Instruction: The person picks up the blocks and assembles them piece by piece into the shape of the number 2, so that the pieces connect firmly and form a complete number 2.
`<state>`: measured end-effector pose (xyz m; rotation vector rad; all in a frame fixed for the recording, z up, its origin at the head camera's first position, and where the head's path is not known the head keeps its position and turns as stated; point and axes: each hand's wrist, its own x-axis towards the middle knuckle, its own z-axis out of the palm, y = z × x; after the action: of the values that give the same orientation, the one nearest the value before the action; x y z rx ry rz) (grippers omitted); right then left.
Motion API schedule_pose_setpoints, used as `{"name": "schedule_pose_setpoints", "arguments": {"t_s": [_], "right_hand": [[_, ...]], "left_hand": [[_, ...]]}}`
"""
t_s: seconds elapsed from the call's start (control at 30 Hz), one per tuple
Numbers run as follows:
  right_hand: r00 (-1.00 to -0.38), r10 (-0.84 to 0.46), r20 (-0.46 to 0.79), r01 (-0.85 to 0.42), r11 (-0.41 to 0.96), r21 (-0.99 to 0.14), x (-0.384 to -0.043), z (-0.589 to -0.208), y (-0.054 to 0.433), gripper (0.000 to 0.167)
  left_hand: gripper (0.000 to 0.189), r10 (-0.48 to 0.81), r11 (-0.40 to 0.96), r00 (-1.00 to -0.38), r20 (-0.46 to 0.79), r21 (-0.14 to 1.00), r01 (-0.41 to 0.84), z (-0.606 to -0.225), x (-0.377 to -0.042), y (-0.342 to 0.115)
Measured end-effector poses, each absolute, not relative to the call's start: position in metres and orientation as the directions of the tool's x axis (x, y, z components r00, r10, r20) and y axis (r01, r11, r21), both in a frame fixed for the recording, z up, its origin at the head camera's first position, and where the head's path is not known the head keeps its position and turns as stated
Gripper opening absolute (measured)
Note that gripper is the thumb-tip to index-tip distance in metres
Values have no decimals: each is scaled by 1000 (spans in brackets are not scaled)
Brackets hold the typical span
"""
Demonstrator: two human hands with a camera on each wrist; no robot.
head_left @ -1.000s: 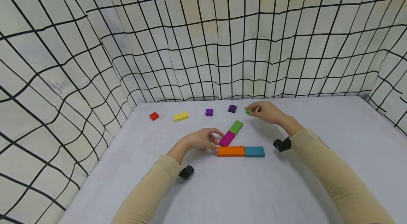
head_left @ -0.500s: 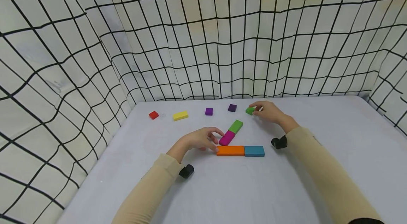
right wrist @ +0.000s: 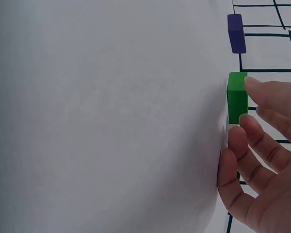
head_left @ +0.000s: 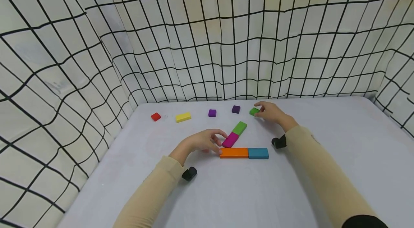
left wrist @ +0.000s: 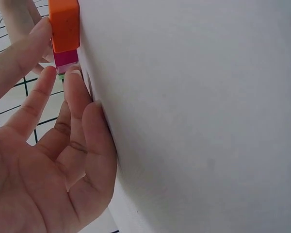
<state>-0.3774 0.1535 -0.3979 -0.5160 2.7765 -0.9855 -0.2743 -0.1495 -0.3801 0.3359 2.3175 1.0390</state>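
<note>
My right hand (head_left: 271, 111) is at the far side of the table, its thumb and a fingertip pinching a small green block (right wrist: 237, 98). That block appears to rest on the white tabletop. Nearer the middle, my left hand (head_left: 202, 141) touches the left end of a long orange block (head_left: 234, 153) with its thumb. Its index fingertip is at a magenta block (left wrist: 66, 58), the other fingers loosely bent. A blue block (head_left: 258, 153) adjoins the orange one end to end. The magenta block meets a light green block (head_left: 239, 128) in a slanted line behind them.
Along the back lie a red block (head_left: 156, 117), a yellow block (head_left: 183, 117), a purple block (head_left: 212, 113) and a dark purple block (head_left: 236, 109). White walls with a black grid net (head_left: 207, 44) enclose the table (head_left: 239, 192).
My right fingers have shifted slightly right around the small green block, showing more of it, and the right forearm has swung left. The left hand stays in place.
</note>
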Motion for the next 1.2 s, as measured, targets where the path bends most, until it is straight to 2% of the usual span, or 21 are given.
{"name": "schedule_pose_setpoints", "arguments": {"t_s": [0.27,0.47,0.73,1.2], "right_hand": [[-936,-334,-111,-204,772,-602,-379,-393,147,58],[-933,-324,-159,-181,801,-571,-382,-391,145,55],[-934,-337,-114,-225,808,-544,-382,-391,143,51],[-939,-322,-119,-211,815,-540,-386,-394,144,48]], "left_hand": [[53,441,673,-805,-397,740,4,-380,-274,-150],[53,442,674,-803,-399,738,5,-381,-274,-150],[54,439,675,-805,-399,738,2,-381,-275,-150],[53,440,674,-802,-404,739,-2,-378,-274,-149]]}}
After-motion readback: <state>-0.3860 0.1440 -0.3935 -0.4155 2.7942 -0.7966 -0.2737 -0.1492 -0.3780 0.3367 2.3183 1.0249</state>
